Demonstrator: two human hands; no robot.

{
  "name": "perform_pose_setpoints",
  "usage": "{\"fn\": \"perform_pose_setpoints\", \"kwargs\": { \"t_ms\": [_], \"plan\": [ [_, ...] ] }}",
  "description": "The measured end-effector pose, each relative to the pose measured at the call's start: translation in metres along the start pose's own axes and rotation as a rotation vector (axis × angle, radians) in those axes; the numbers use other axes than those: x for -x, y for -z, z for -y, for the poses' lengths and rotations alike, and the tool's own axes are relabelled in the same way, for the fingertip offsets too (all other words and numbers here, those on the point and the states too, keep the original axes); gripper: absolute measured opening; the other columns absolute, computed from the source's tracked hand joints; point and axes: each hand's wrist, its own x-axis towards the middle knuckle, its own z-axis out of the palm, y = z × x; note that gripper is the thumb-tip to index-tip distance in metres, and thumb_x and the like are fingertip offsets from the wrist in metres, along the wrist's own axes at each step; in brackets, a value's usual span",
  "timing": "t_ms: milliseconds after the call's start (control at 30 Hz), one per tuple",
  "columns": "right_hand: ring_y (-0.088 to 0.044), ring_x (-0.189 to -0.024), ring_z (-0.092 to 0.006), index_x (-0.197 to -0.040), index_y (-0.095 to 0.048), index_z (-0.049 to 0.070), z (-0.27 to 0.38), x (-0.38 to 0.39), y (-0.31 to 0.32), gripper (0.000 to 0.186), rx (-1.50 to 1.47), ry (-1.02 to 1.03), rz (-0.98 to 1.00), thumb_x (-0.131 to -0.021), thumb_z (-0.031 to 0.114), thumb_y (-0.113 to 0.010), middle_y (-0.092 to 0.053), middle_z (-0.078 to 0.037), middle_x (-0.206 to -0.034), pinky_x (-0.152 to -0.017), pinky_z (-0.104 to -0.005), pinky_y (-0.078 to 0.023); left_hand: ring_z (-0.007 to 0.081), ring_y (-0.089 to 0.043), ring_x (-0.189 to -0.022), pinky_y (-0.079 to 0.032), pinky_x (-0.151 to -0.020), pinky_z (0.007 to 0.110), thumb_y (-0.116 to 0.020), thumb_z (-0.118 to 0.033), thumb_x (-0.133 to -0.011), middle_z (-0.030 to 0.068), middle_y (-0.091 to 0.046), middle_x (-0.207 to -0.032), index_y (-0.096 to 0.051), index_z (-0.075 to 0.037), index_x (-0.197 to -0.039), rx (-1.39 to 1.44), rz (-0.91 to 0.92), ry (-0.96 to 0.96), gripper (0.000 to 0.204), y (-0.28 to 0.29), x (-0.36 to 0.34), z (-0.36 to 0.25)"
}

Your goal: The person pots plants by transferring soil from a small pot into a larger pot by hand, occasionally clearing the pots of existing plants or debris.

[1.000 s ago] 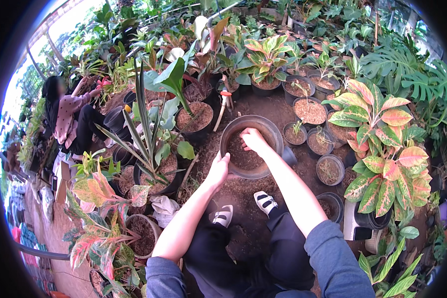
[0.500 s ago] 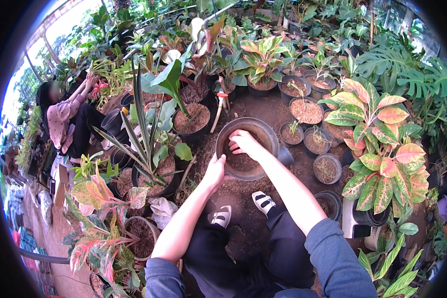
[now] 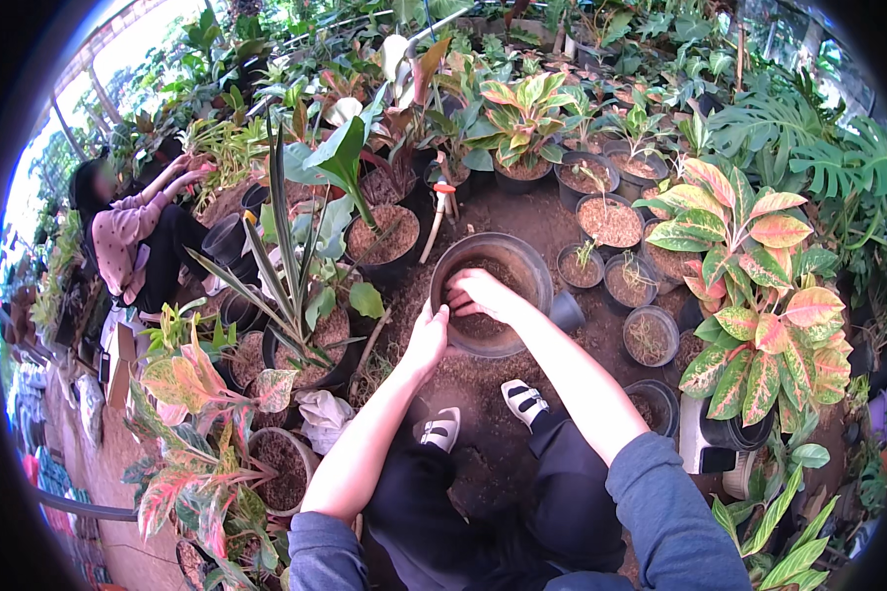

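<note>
My left hand [image 3: 430, 337] grips a wide, dark plastic pot [image 3: 538, 286] by its left rim, with the pot tilted toward me and a layer of soil [image 3: 496, 325] inside. My right hand [image 3: 471, 294] is inside the pot at its left side, fingers loosely bent and apart, fingertips at the soil and inner wall, partly hidden. An empty-looking smaller grey pot [image 3: 568, 311] lies just beyond the pot's right side. A white pipe-like stick with a red top [image 3: 441, 202] stands behind.
Potted plants [image 3: 377, 236] crowd round me, with several small pots [image 3: 646, 335] and a large pink-green leafy plant [image 3: 769, 325] at right. At far left a co-worker [image 3: 128, 227] sits with both hands raised among plants. A whitish crumpled sack [image 3: 323, 412] lies by my left arm.
My right hand has moved left and down inside the pot, toward its inner wall; the pot shifted slightly left. The co-worker's hands rose, then moved slightly.
</note>
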Motion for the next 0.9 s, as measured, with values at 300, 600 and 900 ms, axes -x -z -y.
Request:
{"fn": "perform_pose_setpoints", "kwargs": {
  "t_ms": [300,600,900],
  "plan": [
    [-0.058,-0.074,-0.0189,-0.098,-0.053,-0.004,0.003,0.010,0.002,0.027,0.457,-0.153,0.045,-0.087,0.019,-0.043,-0.058,-0.012,-0.083,-0.064,-0.0305,-0.051,0.0226,-0.057,-0.091,-0.055,-0.062,0.039,-0.031,-0.023,-0.093,0.0104,-0.049,-0.112,-0.031,-0.012,-0.126,0.016,-0.037,0.009,0.035,-0.003,-0.001,-0.001],
    [-0.059,-0.074,-0.0170,-0.094,-0.055,-0.001,0.004,0.009,0.003,0.022,0.475,-0.040,0.071,-0.086,0.016,-0.043,-0.059,-0.010,-0.084,-0.068,-0.0303,-0.050,0.0218,-0.057,-0.090,-0.055,-0.061,0.037,-0.031,-0.023,-0.093,0.0114,-0.049,-0.110,-0.032,-0.012,-0.125,-0.037,-0.050,0.006,0.034,-0.004,-0.008,-0.002],
    [-0.058,-0.064,-0.0172,-0.091,-0.056,-0.003,0.006,0.007,0.010,0.025,0.423,-0.047,0.101,-0.086,0.018,-0.044,-0.059,-0.011,-0.074,-0.058,-0.0284,-0.050,0.0200,-0.058,-0.086,-0.055,-0.060,0.036,-0.033,-0.024,-0.092,0.0106,-0.050,-0.108,-0.033,-0.013,-0.125,-0.043,-0.041,-0.064,0.034,-0.004,-0.015,0.009]
  ]
}}
